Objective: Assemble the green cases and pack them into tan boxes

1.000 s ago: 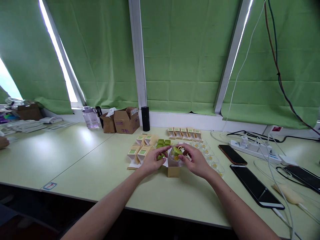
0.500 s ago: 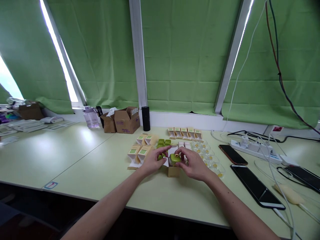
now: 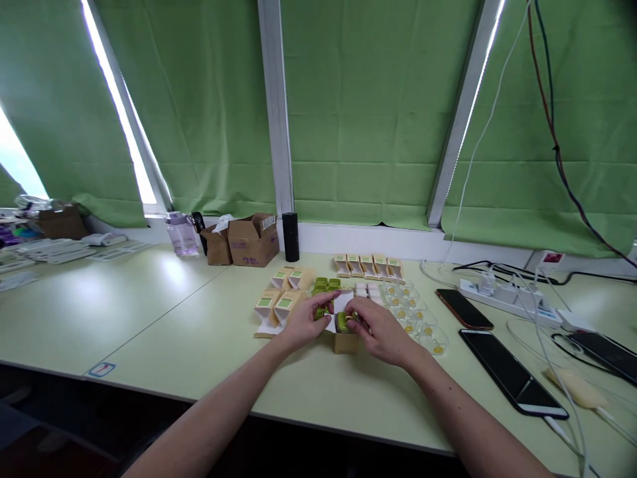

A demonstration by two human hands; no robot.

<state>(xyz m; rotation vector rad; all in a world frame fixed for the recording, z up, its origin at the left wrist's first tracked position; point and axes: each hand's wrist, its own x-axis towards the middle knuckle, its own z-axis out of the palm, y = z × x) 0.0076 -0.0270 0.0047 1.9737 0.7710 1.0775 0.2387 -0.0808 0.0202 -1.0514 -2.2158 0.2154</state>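
A small open cardboard box (image 3: 346,343) with white inner flaps stands on the table in front of me. Inside its mouth sits a small green lidded container (image 3: 342,323), low between the walls. My right hand (image 3: 377,330) has its fingers closed on the container's top, which they partly cover. My left hand (image 3: 307,320) is at the box's left side, thumb and fingers apart, near or touching a flap. Behind the left hand are more green pieces (image 3: 327,283). To the right lie clear plastic pieces with yellow centres (image 3: 407,312) and white blocks (image 3: 367,289).
Open cartons with green squares (image 3: 275,302) stand left, and a row of cartons (image 3: 368,267) stands behind. Two phones (image 3: 512,372), a power strip (image 3: 507,299) and cables lie right. A bottle (image 3: 182,234), brown boxes (image 3: 253,240) and a black cylinder (image 3: 290,237) stand at the back.
The green container has gone down into the cardboard box, and my right hand has shifted slightly left with it. My left hand has stayed in place.
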